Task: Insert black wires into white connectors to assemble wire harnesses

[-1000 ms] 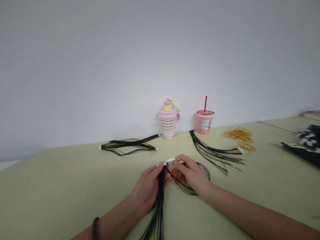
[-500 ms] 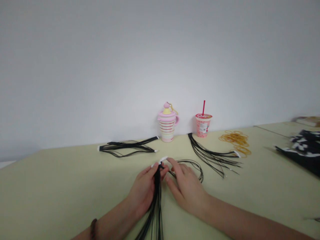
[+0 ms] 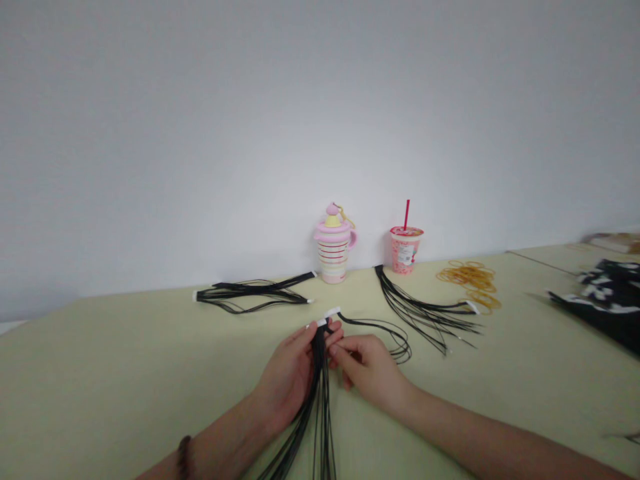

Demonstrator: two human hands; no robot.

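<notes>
My left hand [image 3: 289, 377] is closed around the top of a black wire harness [image 3: 306, 412], just under its white connector [image 3: 321, 323]. The harness's many thin wires hang down toward me past the lower picture edge. Close beside it, my right hand [image 3: 373, 370] has thumb and forefinger pinched together at the left hand's fingertips; what lies in the pinch is too small to make out. A second white connector [image 3: 332, 311] shows just beyond the hands, and a loop of black wires [image 3: 395, 331] runs from it to the right, behind the right hand.
Behind lie a black wire harness [image 3: 255, 292] on the left and another harness [image 3: 425, 307] on the right. A striped pink-lidded cup [image 3: 333, 257] and a pink drink cup [image 3: 403, 252] stand by the wall. Yellow rubber bands [image 3: 467, 277] and black-and-white fabric [image 3: 607, 293] are at right.
My right hand has drawn back toward me from the far white connector, and its fingers have closed into a pinch. The left hand keeps its hold on the harness.
</notes>
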